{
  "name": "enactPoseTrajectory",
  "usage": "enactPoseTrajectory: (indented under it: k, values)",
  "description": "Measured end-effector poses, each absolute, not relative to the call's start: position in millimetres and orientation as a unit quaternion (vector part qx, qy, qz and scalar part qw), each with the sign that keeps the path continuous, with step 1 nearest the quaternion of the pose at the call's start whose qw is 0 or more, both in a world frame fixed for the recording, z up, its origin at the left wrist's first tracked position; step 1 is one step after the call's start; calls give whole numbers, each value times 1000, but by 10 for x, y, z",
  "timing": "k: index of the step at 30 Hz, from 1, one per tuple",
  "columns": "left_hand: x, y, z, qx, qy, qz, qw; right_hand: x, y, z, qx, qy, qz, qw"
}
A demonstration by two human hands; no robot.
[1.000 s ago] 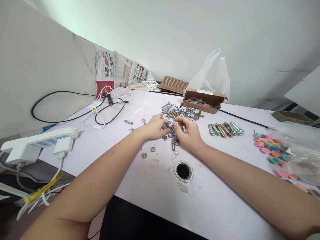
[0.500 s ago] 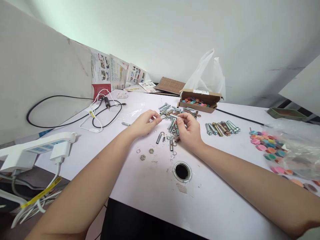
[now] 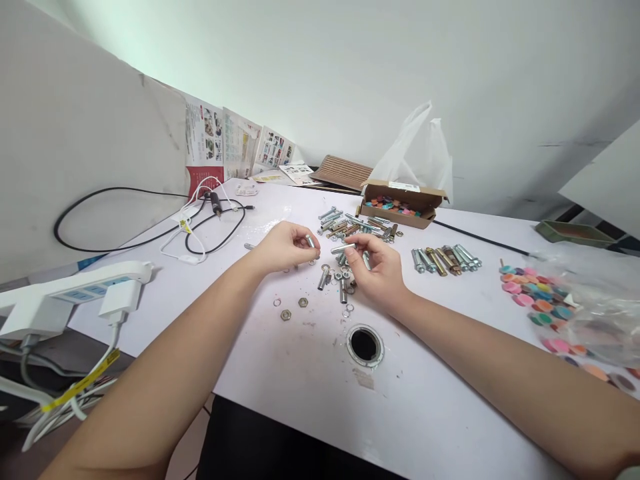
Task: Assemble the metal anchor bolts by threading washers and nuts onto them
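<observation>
My left hand (image 3: 287, 248) is closed, thumb against fingers, on a small silver bolt (image 3: 311, 241) that is partly hidden by the fingers. My right hand (image 3: 375, 267) pinches a silver metal sleeve (image 3: 343, 249), held nearly level and pointing left. Another silver piece (image 3: 367, 259) shows by the right fingers; whether it is gripped I cannot tell. Below and between the hands lie loose sleeves (image 3: 343, 291), washers (image 3: 346, 313) and nuts. Two hex nuts (image 3: 285, 315) sit apart in front of the left hand. Behind the hands is a pile of silver and brass-coloured bolts (image 3: 340, 225).
Expansion bolts (image 3: 443, 260) lie in a row on the right. Beyond the pile stands a cardboard box (image 3: 395, 215) of coloured discs. More discs (image 3: 524, 300) spread beside clear plastic at right. A round table hole (image 3: 365, 345) is in front; cables and a power strip (image 3: 95, 287) are at left.
My left hand has come up slightly with a bolt now showing in its fingers. My right hand has shifted a little toward me, the sleeve's end now pointing left and free of the pile.
</observation>
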State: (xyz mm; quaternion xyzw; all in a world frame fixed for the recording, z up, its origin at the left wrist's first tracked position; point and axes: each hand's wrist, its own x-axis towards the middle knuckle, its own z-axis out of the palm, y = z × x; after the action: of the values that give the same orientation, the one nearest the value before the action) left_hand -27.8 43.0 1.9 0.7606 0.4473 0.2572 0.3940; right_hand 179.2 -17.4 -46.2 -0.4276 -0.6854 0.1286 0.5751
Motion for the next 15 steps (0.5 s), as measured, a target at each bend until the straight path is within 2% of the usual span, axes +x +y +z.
enactPoseTrajectory:
  k: [9,15]
  values:
    - [-205,360,-43,804,460,162,340,1740,-198,-438,-394,-740,64,541]
    - [-167,322,-41,814,454,166,323,1736,-169,-471,-385,-767,52,511]
